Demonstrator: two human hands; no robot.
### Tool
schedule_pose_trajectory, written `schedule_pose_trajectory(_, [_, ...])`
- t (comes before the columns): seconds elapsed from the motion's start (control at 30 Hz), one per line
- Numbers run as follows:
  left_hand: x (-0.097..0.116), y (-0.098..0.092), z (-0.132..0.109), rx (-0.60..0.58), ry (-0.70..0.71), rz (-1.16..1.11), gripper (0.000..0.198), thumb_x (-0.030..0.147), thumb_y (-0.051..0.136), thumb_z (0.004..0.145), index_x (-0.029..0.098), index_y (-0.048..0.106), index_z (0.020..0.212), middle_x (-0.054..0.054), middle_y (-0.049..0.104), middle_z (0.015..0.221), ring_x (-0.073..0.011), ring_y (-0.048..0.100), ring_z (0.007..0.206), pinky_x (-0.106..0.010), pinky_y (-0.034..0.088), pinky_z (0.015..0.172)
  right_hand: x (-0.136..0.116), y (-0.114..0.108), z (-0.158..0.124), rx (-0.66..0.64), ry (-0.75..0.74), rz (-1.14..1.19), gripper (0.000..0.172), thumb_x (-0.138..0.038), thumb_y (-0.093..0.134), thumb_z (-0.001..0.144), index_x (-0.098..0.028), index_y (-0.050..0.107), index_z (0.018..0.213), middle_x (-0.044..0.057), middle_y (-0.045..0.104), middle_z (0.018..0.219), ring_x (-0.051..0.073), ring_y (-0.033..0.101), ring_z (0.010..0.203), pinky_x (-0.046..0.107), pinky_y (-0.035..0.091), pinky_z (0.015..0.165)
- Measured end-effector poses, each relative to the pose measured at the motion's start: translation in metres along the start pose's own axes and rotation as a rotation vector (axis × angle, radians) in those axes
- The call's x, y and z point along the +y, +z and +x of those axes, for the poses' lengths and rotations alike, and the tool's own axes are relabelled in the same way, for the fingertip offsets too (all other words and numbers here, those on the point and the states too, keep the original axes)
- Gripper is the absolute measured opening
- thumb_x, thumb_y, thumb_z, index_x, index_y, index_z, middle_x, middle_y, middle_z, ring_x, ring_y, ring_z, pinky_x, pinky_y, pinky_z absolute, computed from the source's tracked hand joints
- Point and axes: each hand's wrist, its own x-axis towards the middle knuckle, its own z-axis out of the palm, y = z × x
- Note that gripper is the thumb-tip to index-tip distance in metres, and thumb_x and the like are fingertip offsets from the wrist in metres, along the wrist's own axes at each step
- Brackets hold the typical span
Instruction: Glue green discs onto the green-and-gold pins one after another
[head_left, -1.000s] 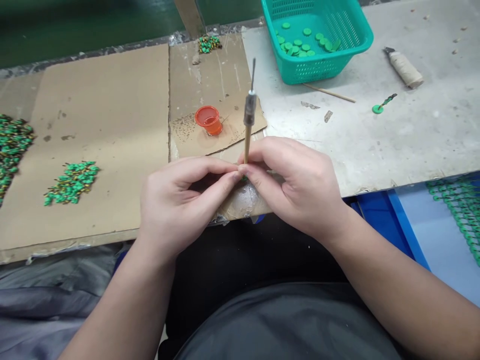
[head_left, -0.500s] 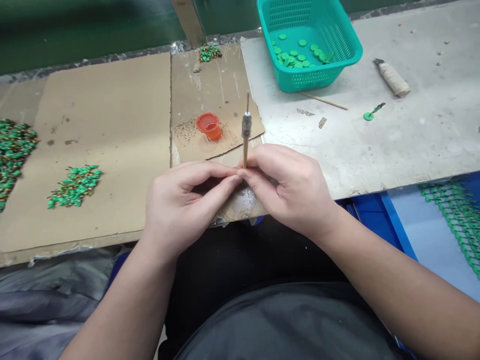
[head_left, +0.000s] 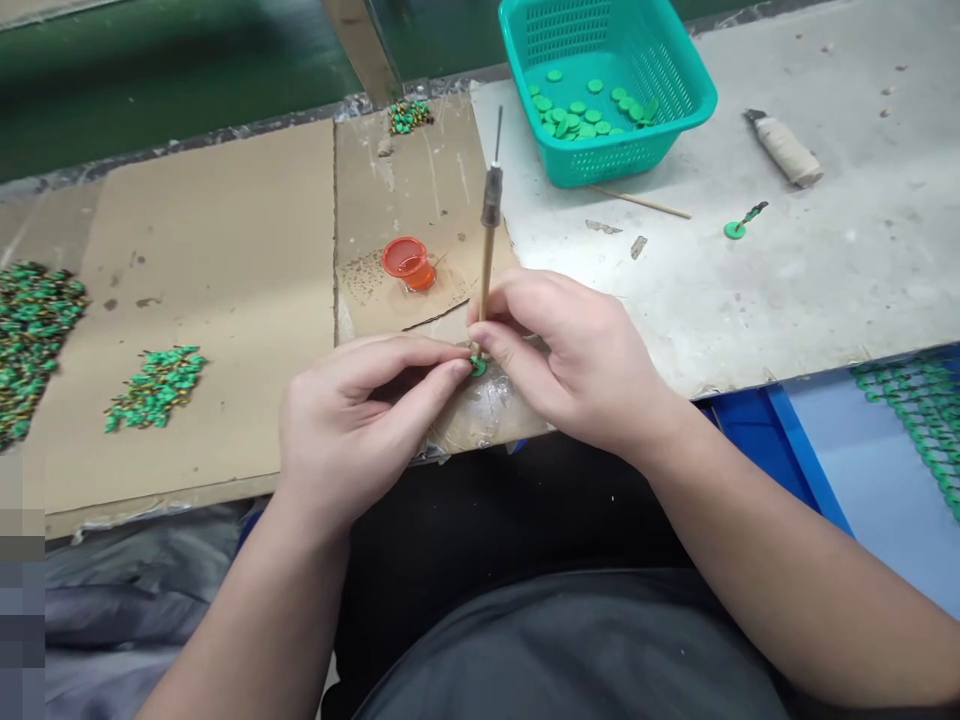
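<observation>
My right hand pinches a thin wooden stick that stands nearly upright, with a dark wrapped collar and a fine metal needle at its top. Thumb and forefinger of my left hand are closed on a small green disc just below the stick's lower end. The fingertips of both hands almost meet there, above a shiny, glue-smeared patch at the table's front edge. Part of the disc is hidden by my fingers. Beyond my hands sits a small red cup of liquid.
A teal basket of green discs stands at the back. Piles of small green-and-brown pieces lie on cardboard at left. On the right are a wrapped blade, a thin stick and a disc with a stem.
The stick has risen slightly and leans a little, its lower end now nearer my left fingertips. The green disc, hidden before, now shows between my hands. The view has shifted slightly.
</observation>
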Motion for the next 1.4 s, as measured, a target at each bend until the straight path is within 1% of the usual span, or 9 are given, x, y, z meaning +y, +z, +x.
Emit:
schedule_pose_trajectory(0.33, [0.001,0.002,-0.004,0.018,0.0,0.003,0.013,0.022,0.092,0.1,0.033,0.095,0.106,0.005,0.093,0.109,-0.0137,0.087,0.097,-0.023,0.069,0.094,-0.002,-0.003,0.0,-0.06,-0.008,0.037,0.016,-0.015,0.062,0.119,-0.021,0.068,0.105,0.004,0.084,0.11,0.018,0.079,0.105,0.028,0.056,0.095])
schedule_pose_trajectory(0.53, [0.001,0.002,-0.003,0.016,0.013,0.013,0.013,0.021,0.092,0.099,0.032,0.095,0.106,0.005,0.093,0.11,-0.0143,0.088,0.098,-0.023,0.07,0.094,-0.003,0.0,-0.002,-0.039,0.033,0.004,0.017,-0.02,0.063,0.118,-0.026,0.067,0.102,0.0,0.08,0.103,0.02,0.075,0.093,0.033,0.056,0.09])
schedule_pose_trajectory(0.77, [0.002,0.0,-0.002,0.013,-0.002,0.005,0.013,0.022,0.091,0.098,0.033,0.095,0.103,0.004,0.093,0.107,-0.0169,0.089,0.096,-0.026,0.071,0.092,-0.002,0.0,0.002,-0.091,0.006,0.045,0.019,-0.016,0.059,0.118,-0.025,0.064,0.102,0.0,0.08,0.105,0.017,0.075,0.099,0.029,0.058,0.092])
schedule_pose_trajectory(0.87, [0.002,0.001,-0.001,0.015,-0.039,-0.013,0.009,0.027,0.092,0.096,0.035,0.094,0.101,0.005,0.093,0.104,-0.0185,0.088,0.094,-0.028,0.072,0.09,-0.002,0.001,0.0,-0.014,0.014,0.05,0.017,-0.019,0.061,0.119,-0.025,0.065,0.104,-0.001,0.08,0.104,0.017,0.076,0.097,0.028,0.06,0.091])
schedule_pose_trajectory(0.97, [0.002,0.001,0.0,0.026,-0.079,-0.015,0.005,0.031,0.091,0.096,0.035,0.094,0.099,0.003,0.092,0.1,-0.0207,0.088,0.091,-0.029,0.072,0.086,-0.006,0.001,-0.003,0.177,0.093,0.046,0.014,-0.025,0.061,0.12,-0.026,0.066,0.107,0.001,0.08,0.106,0.019,0.079,0.097,0.033,0.066,0.093])
schedule_pose_trajectory(1.03, [0.003,0.002,0.0,0.027,-0.131,-0.055,0.003,0.031,0.091,0.095,0.032,0.093,0.097,0.001,0.091,0.095,-0.0213,0.087,0.085,-0.03,0.071,0.078,-0.011,-0.001,-0.005,0.297,0.159,0.074,0.013,-0.028,0.061,0.121,-0.027,0.068,0.111,0.004,0.081,0.109,0.02,0.081,0.097,0.035,0.069,0.093])
schedule_pose_trajectory(1.1, [0.004,0.001,0.001,0.024,-0.178,-0.111,0.003,0.031,0.089,0.095,0.03,0.092,0.096,-0.001,0.09,0.091,-0.0209,0.085,0.076,-0.03,0.069,0.069,-0.017,-0.006,-0.009,0.368,0.216,0.128,0.01,-0.03,0.063,0.121,-0.027,0.07,0.114,0.004,0.081,0.108,0.021,0.083,0.095,0.036,0.071,0.091])
schedule_pose_trajectory(1.27, [0.012,-0.01,0.002,0.024,-0.243,-0.29,0.003,0.031,0.089,0.095,0.028,0.09,0.094,-0.003,0.089,0.088,-0.0211,0.086,0.075,-0.029,0.069,0.067,-0.028,-0.032,-0.028,0.438,0.318,0.201,0.009,-0.032,0.075,0.116,-0.027,0.077,0.109,0.002,0.082,0.099,0.022,0.086,0.088,0.037,0.074,0.084])
schedule_pose_trajectory(1.4, [0.03,-0.026,0.005,0.02,-0.259,-0.338,0.011,0.035,0.094,0.089,0.025,0.089,0.091,-0.004,0.086,0.082,-0.0207,0.083,0.071,-0.028,0.066,0.061,-0.026,-0.051,-0.041,0.457,0.486,0.235,0.02,-0.043,0.083,0.111,-0.026,0.079,0.101,0.003,0.083,0.091,0.023,0.087,0.081,0.038,0.077,0.079])
